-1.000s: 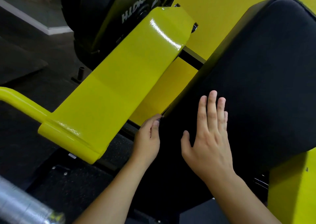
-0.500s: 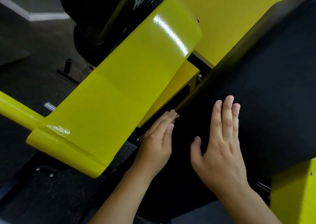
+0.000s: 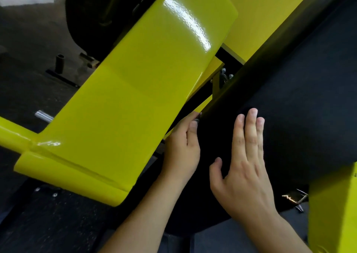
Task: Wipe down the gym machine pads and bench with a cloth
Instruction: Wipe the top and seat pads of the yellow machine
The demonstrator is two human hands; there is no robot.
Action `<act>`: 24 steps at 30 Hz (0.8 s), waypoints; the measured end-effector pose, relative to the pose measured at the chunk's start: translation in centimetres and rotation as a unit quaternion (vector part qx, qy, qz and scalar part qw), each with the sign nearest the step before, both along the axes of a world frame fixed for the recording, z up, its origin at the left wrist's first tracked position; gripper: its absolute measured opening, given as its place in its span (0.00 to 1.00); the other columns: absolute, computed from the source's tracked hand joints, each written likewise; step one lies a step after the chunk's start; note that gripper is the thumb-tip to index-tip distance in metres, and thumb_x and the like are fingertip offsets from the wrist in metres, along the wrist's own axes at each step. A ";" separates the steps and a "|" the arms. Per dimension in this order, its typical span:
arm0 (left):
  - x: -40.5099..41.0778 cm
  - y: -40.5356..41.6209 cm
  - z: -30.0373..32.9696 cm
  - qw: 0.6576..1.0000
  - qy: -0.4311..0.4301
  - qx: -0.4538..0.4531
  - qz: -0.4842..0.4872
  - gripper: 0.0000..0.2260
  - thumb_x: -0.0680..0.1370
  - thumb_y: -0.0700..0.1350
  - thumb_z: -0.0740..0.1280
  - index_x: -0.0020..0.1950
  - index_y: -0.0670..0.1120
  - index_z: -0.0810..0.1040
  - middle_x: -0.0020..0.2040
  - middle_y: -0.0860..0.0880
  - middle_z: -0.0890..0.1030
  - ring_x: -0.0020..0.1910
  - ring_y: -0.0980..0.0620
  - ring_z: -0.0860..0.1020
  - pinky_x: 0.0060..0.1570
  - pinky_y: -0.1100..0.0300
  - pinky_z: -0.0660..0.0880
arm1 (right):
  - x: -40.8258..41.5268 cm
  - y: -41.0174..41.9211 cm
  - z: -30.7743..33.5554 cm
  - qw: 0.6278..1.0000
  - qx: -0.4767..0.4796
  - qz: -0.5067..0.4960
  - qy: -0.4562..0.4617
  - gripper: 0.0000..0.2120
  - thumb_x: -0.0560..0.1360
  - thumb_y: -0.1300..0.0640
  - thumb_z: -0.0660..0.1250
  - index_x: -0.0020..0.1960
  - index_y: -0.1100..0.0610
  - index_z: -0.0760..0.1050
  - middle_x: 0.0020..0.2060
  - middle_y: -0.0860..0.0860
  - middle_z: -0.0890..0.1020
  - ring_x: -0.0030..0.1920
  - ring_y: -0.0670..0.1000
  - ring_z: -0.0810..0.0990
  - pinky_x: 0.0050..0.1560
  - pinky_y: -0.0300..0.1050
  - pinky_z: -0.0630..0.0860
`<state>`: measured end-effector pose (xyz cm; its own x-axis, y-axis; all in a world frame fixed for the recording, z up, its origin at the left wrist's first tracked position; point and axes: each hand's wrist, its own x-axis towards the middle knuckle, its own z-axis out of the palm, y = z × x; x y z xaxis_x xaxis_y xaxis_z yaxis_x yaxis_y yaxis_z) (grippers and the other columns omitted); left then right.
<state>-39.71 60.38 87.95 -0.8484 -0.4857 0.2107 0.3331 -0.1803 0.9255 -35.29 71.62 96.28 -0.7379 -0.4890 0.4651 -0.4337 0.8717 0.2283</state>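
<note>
A large black pad (image 3: 309,90) slopes across the right side of the head view. A darker, smoother black cloth (image 3: 216,137) seems to lie over its lower left part, hard to tell from the pad. My right hand (image 3: 245,164) lies flat on it with straight fingers. My left hand (image 3: 181,148) is at the pad's left edge, where thumb and forefinger pinch the cloth's border.
A glossy yellow steel arm (image 3: 135,90) of the machine runs diagonally just left of my left hand, leaving a narrow gap to the pad. A yellow frame post (image 3: 332,204) stands at the lower right. Bolts (image 3: 224,73) show in the gap. Dark rubber floor (image 3: 29,79) lies beyond.
Both hands have slid up along the pad, the left following its edge, the right staying flat. The view has moved closer to the machine.
</note>
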 end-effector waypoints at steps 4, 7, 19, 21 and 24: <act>0.1 -0.6 -1.3 0.991 0.092 -0.093 -0.007 0.16 0.87 0.44 0.58 0.74 0.48 0.74 0.74 0.55 0.74 0.73 0.61 0.70 0.68 0.65 0.71 | -0.1 -0.3 -0.6 1.000 -0.021 -0.010 -0.008 0.48 0.73 0.62 0.70 0.83 0.62 0.43 0.82 0.55 0.39 0.82 0.56 0.39 0.82 0.50 0.43; 0.8 -1.0 -5.3 0.985 0.102 -0.139 -0.017 0.18 0.86 0.40 0.58 0.76 0.45 0.72 0.76 0.53 0.71 0.76 0.58 0.68 0.72 0.55 0.70 | 0.1 -0.8 -1.4 0.999 -0.028 -0.025 -0.004 0.48 0.73 0.62 0.70 0.83 0.62 0.43 0.82 0.56 0.39 0.82 0.56 0.38 0.82 0.53 0.46; 3.7 -0.8 -10.6 0.992 -0.049 -0.106 -0.039 0.18 0.87 0.42 0.57 0.76 0.53 0.68 0.76 0.55 0.70 0.74 0.67 0.66 0.73 0.68 0.63 | 1.6 -2.2 -4.4 0.997 -0.045 -0.051 -0.031 0.46 0.74 0.61 0.68 0.83 0.62 0.43 0.82 0.56 0.39 0.82 0.55 0.39 0.81 0.54 0.49; 3.3 -0.1 -9.3 0.996 -0.052 -0.074 -0.007 0.17 0.87 0.42 0.58 0.74 0.53 0.71 0.73 0.56 0.74 0.71 0.68 0.69 0.71 0.70 0.66 | 1.8 -2.0 -4.9 0.997 -0.037 -0.052 -0.040 0.46 0.74 0.61 0.67 0.83 0.62 0.43 0.82 0.56 0.39 0.82 0.55 0.39 0.81 0.54 0.50; 2.5 0.2 -6.4 0.999 -0.022 -0.042 0.017 0.16 0.87 0.42 0.58 0.73 0.47 0.75 0.72 0.54 0.76 0.71 0.62 0.71 0.70 0.68 0.68 | 1.9 -1.7 -5.5 0.998 -0.027 -0.043 -0.048 0.45 0.74 0.61 0.67 0.83 0.62 0.43 0.82 0.56 0.39 0.82 0.55 0.39 0.81 0.56 0.52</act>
